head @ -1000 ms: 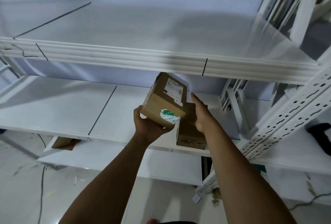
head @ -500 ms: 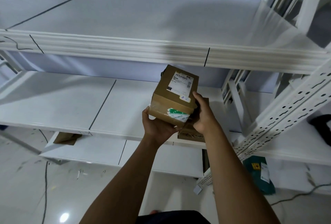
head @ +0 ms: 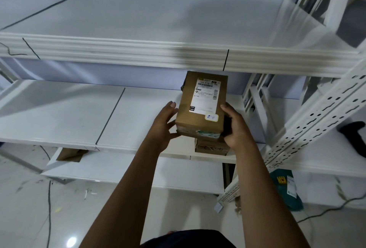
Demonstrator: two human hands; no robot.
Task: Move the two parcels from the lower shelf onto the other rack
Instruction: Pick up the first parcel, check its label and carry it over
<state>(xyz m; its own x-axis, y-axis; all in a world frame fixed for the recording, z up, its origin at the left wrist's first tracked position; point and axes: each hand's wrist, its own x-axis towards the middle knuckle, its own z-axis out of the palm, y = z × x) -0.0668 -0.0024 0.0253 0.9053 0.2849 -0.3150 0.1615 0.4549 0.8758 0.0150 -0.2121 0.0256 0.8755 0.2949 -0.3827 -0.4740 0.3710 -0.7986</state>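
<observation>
Small brown cardboard parcel with white shipping label is held over a second brown carton on the white metal shelf. Left hand cups its lower left edge; right hand is clamped on the right side. Judged rigid and light; side faces give the best hold, since the taped edge may slip.

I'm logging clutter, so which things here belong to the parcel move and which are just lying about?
Job:
- labelled parcel, held in left hand and right hand
- second parcel beneath it
- shelf

Lying about:
- green packet
- floor cable
- black object
</observation>
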